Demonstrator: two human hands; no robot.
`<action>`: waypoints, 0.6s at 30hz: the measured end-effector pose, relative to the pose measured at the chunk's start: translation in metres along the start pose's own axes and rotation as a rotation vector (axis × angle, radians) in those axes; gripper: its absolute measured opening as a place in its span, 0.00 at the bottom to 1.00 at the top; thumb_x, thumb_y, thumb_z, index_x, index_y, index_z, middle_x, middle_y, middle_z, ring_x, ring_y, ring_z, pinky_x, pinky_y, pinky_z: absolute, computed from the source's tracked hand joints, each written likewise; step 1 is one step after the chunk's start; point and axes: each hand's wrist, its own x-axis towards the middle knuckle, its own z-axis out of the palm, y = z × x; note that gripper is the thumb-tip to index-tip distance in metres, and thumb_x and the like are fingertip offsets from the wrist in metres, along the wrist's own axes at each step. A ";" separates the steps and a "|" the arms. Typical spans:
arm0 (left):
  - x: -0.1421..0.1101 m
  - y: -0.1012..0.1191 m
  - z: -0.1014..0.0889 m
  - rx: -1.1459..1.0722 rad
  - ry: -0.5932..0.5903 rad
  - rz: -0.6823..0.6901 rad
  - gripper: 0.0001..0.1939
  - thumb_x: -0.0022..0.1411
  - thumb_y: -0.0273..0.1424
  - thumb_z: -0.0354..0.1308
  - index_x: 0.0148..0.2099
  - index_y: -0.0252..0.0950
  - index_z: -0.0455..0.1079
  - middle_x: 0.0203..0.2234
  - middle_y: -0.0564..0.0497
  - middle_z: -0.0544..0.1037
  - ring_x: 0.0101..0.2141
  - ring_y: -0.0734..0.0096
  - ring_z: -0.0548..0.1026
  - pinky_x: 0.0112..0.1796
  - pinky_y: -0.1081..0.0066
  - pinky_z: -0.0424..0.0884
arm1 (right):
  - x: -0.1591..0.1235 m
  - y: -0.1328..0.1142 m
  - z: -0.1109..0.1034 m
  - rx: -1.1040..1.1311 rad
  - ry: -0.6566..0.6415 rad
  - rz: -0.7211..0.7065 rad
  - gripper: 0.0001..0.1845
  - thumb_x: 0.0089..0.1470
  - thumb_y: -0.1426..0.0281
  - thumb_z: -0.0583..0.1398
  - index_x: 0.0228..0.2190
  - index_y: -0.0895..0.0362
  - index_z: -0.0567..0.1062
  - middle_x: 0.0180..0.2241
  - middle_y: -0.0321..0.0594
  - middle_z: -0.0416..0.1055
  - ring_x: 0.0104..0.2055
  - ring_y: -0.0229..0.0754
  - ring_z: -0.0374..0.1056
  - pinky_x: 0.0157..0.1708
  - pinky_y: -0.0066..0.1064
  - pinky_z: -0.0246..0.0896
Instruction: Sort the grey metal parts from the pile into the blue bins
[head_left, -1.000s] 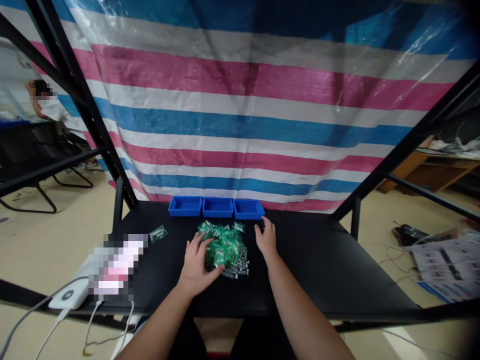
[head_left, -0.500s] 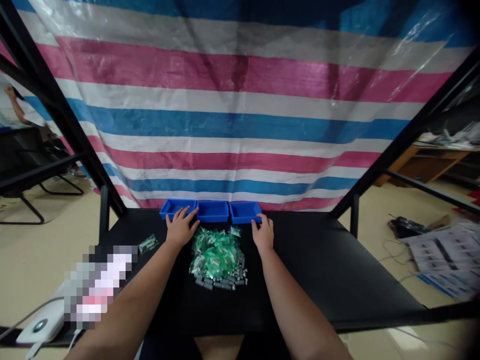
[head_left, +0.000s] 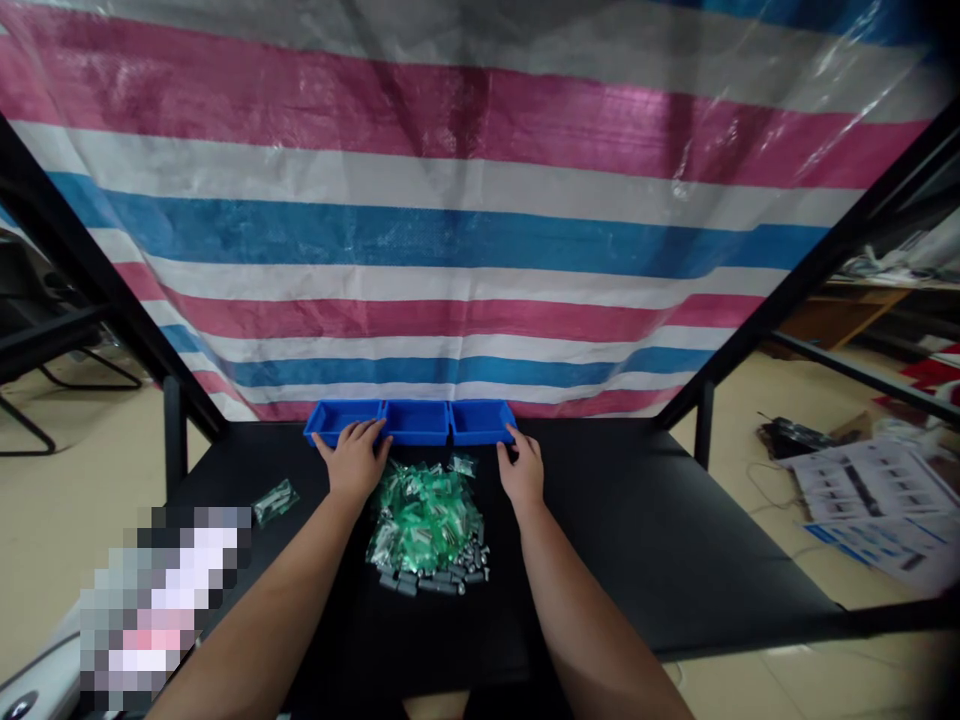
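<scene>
Many green plastic packets [head_left: 425, 515] piled between your left hand [head_left: 355, 462] and right hand [head_left: 521, 472]

The pile sits on the black table [head_left: 637, 540], roughly midway between your hands and slightly nearer you than they are. Loose gray metal cylinders [head_left: 439, 582] lie along its near edge and lower right, touching the packets. One small packet [head_left: 463, 465] sits at the pile's far side, just short of the trays.

Your left hand is open, fingers lightly curved, resting on the front rim of the left blue tray [head_left: 343, 420] near where it meets the middle blue tray [head_left: 416, 422]. Your right hand is open as well, its fingertips at the front corner of the right blue tray [head_left: 480, 422]. Neither hand has hold of anything, and neither touches the pile, though both are just beyond its upper corners.

The three trays stand side by side along the table's far edge, with a striped tarp [head_left: 450, 250] hanging beyond them. To your left, a lone packet [head_left: 275, 502] lies well apart from the pile, and a pixelated object [head_left: 161, 600] too blurred to name sits nearer you. To your right, the tabletop runs well past your hand before reaching its edge.
</scene>
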 end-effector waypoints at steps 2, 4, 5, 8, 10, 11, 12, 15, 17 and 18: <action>-0.001 0.000 0.002 -0.001 0.000 0.013 0.19 0.70 0.40 0.50 0.59 0.47 0.71 0.59 0.47 0.73 0.62 0.52 0.63 0.64 0.38 0.32 | 0.000 0.000 0.000 -0.006 0.000 -0.005 0.25 0.59 0.61 0.57 0.56 0.53 0.74 0.46 0.47 0.68 0.43 0.47 0.71 0.48 0.40 0.68; -0.001 0.000 0.005 0.002 -0.011 0.025 0.18 0.70 0.40 0.49 0.57 0.47 0.72 0.60 0.49 0.72 0.62 0.52 0.63 0.63 0.37 0.30 | -0.001 0.000 -0.001 -0.005 -0.003 -0.012 0.24 0.59 0.61 0.58 0.56 0.53 0.74 0.47 0.47 0.68 0.43 0.47 0.71 0.48 0.40 0.69; 0.000 -0.001 0.006 0.001 -0.016 0.032 0.17 0.70 0.39 0.49 0.56 0.47 0.73 0.60 0.50 0.72 0.62 0.53 0.64 0.63 0.37 0.29 | -0.001 0.000 -0.001 -0.004 -0.004 -0.016 0.24 0.59 0.61 0.58 0.55 0.52 0.74 0.47 0.47 0.68 0.44 0.47 0.71 0.48 0.40 0.69; 0.002 -0.002 0.010 -0.010 -0.013 0.054 0.16 0.70 0.39 0.50 0.52 0.46 0.75 0.58 0.50 0.75 0.59 0.55 0.68 0.65 0.41 0.29 | -0.002 0.000 -0.002 0.003 -0.009 -0.023 0.24 0.59 0.61 0.58 0.55 0.52 0.74 0.47 0.46 0.67 0.44 0.46 0.71 0.47 0.40 0.69; 0.004 -0.003 0.011 -0.018 -0.003 0.061 0.16 0.70 0.40 0.49 0.50 0.45 0.76 0.57 0.50 0.75 0.57 0.57 0.71 0.66 0.45 0.31 | -0.002 0.000 -0.002 0.009 -0.014 -0.027 0.24 0.59 0.61 0.58 0.55 0.52 0.74 0.47 0.46 0.67 0.43 0.46 0.71 0.47 0.40 0.69; 0.004 -0.002 0.012 -0.020 0.000 0.061 0.16 0.70 0.40 0.49 0.50 0.45 0.76 0.56 0.49 0.76 0.56 0.58 0.72 0.66 0.46 0.32 | -0.003 0.000 -0.002 0.014 -0.020 -0.027 0.24 0.59 0.61 0.58 0.55 0.52 0.74 0.47 0.46 0.67 0.43 0.46 0.71 0.46 0.40 0.70; 0.005 -0.002 0.012 -0.022 0.000 0.059 0.16 0.70 0.40 0.49 0.50 0.45 0.76 0.56 0.49 0.76 0.55 0.59 0.73 0.66 0.47 0.34 | -0.003 0.001 -0.002 0.020 -0.029 -0.025 0.24 0.58 0.61 0.58 0.56 0.52 0.74 0.47 0.46 0.67 0.42 0.46 0.71 0.46 0.39 0.70; 0.007 0.002 0.009 -0.014 -0.002 0.061 0.17 0.70 0.41 0.49 0.52 0.44 0.75 0.56 0.49 0.76 0.56 0.58 0.71 0.66 0.47 0.36 | -0.004 0.002 -0.006 0.038 -0.050 -0.033 0.26 0.57 0.63 0.59 0.57 0.51 0.72 0.46 0.46 0.67 0.42 0.46 0.71 0.45 0.40 0.70; 0.006 0.004 0.004 0.008 0.009 0.068 0.17 0.69 0.41 0.49 0.54 0.44 0.73 0.57 0.48 0.75 0.61 0.57 0.67 0.66 0.46 0.35 | -0.004 0.001 -0.011 0.034 -0.004 -0.043 0.28 0.56 0.63 0.60 0.58 0.52 0.71 0.47 0.46 0.66 0.43 0.47 0.70 0.46 0.42 0.70; 0.005 0.003 0.000 0.025 0.021 0.058 0.18 0.69 0.41 0.50 0.56 0.44 0.71 0.58 0.48 0.73 0.63 0.57 0.63 0.66 0.45 0.34 | -0.005 0.000 -0.014 0.023 0.037 -0.049 0.28 0.56 0.63 0.60 0.57 0.52 0.71 0.47 0.47 0.66 0.44 0.49 0.69 0.46 0.44 0.69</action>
